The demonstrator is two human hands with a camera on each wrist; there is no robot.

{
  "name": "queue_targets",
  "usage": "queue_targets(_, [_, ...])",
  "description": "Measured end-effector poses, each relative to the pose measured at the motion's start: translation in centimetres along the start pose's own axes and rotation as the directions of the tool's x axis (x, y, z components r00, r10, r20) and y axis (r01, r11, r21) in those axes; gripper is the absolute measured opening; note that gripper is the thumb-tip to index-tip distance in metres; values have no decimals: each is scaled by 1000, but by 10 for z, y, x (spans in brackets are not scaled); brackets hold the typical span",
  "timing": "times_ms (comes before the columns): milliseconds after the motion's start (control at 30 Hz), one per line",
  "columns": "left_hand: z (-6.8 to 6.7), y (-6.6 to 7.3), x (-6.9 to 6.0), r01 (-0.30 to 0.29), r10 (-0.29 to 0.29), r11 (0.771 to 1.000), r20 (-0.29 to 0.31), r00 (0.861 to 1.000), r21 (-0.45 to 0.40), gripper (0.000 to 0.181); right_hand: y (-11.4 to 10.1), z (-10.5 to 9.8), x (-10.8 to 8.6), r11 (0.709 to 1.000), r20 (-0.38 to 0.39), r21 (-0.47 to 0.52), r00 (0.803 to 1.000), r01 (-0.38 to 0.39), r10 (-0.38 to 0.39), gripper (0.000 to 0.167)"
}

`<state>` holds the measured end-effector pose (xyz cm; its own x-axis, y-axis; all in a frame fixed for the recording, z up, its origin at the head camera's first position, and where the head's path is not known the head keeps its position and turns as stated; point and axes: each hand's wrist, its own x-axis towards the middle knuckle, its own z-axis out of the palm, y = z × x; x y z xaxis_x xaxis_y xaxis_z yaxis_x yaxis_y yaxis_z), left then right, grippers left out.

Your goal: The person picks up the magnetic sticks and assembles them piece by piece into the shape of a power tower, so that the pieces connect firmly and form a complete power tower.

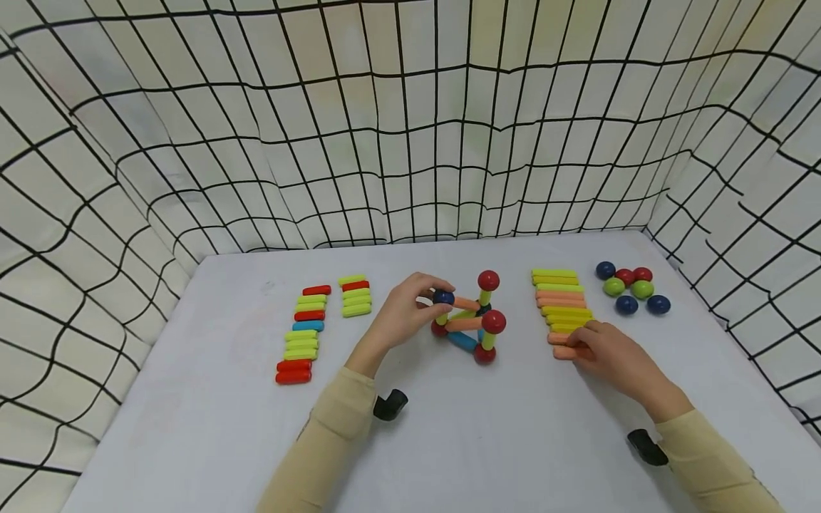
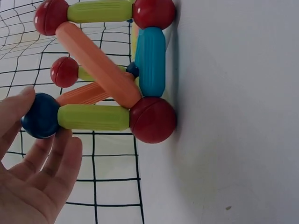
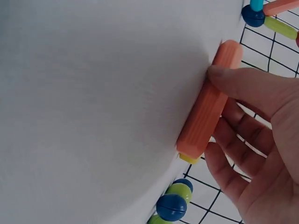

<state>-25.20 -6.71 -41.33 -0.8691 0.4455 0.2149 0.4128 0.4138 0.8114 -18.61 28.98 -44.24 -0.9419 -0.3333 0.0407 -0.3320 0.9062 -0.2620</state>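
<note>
My left hand pinches a dark blue ball between thumb and fingers. That ball tops a lime upright rod standing on a red ball, part of a frame of balls and rods. Blue rods run along its base; orange rods slant across its sides. Two more lime uprights carry red balls. To the right, my right hand grips the nearest orange rod of a column, its thumb on the near side and its fingertips partly hidden behind.
Lime, red and blue short rods lie in two columns at left. Yellow, lime and orange longer rods form the right column. Loose blue, red and green balls sit at far right. Black-netted white walls surround the white table.
</note>
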Motion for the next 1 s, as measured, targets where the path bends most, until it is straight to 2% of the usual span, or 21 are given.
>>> queue_targets(67, [-1,2,-4,19,-18,1000,20,1000,-16,27,-1,0,0,998,-9,-34,999,50,-50,21])
queue_targets(133, [-2,3,-8,33,-32,999,35,999,-25,27,-3,-1,1,996,-17,-19,996,82,-82,21])
queue_targets(200, [-3,4,-11,36,-34,999,41,999,-37,28,-7,-3,4,994,-17,66,996,85,-84,21])
queue_targets(267, [-3,4,-13,41,-39,998,42,998,-40,28,-13,-5,9,979,-9,195,998,68,-67,24])
queue_targets(333, [-3,4,-15,45,-43,998,39,998,-49,28,-21,-8,15,941,1,338,999,33,-35,29])
queue_targets(400, [-3,4,-16,46,-44,998,34,998,-53,28,-30,-10,23,888,16,459,1000,3,-12,36])
queue_targets(467, [-3,4,-17,48,-46,997,33,998,-57,29,-38,-11,30,824,48,566,999,-30,3,41])
queue_targets(567, [-2,4,-18,48,-46,997,32,998,-54,29,-49,-9,42,732,101,678,995,-73,6,44])
queue_targets(633, [-2,4,-18,54,-52,997,32,998,-54,29,-55,-6,51,693,128,715,992,-94,2,45])
queue_targets(800, [-2,5,-19,55,-54,997,28,998,-49,30,-63,3,69,639,170,756,985,-143,20,47])
queue_targets(900, [-2,5,-18,56,-54,997,30,998,-46,30,-65,7,74,617,200,766,979,-180,36,48])
queue_targets(1000, [-2,5,-18,62,-61,997,31,998,-47,30,-67,10,76,615,218,763,975,-199,46,51])
